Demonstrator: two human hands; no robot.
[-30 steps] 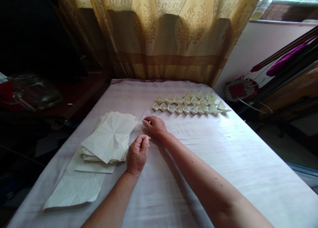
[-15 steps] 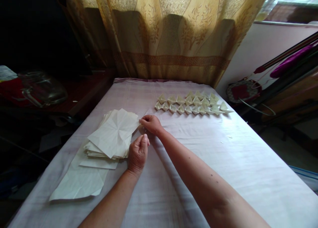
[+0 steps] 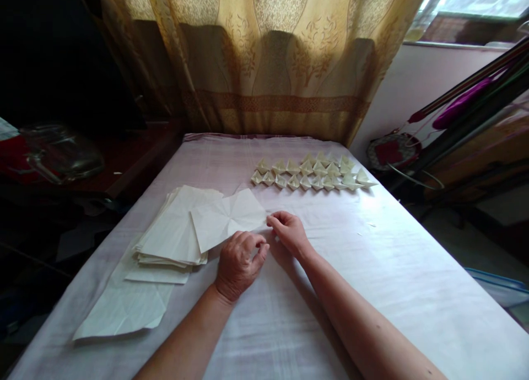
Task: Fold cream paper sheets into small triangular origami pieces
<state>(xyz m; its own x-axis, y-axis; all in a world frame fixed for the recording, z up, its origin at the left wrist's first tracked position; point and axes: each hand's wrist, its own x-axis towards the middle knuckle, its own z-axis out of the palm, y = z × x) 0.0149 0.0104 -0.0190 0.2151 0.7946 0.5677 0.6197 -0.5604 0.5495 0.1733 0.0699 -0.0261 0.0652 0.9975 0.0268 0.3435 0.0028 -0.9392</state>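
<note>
A square sheet of creased off-white paper (image 3: 231, 217) spans from the top of the paper stack to my right hand. My right hand (image 3: 289, 231) is closed in a pinch on the sheet's right corner. Just below the sheet's lower edge, my left hand (image 3: 242, 264) is loosely curled, its thumb slightly apart from the forefinger, with nothing seen in it. The stack of paper sheets (image 3: 169, 231) lies to the left. Under it, a longer paper sheet (image 3: 124, 308) reaches toward the near left.
Several small folded paper pieces (image 3: 306, 176) stand in rows at the far right of the cloth-covered surface (image 3: 330, 269). Tiny paper scraps (image 3: 370, 224) lie nearer. A curtain (image 3: 268, 65) hangs behind. On the dark side table stands a glass jar (image 3: 61, 154).
My right hand has drawn the top sheet rightward, partly off the stack. My left hand has shifted slightly right and loosened from a fist. The view has moved a little.
</note>
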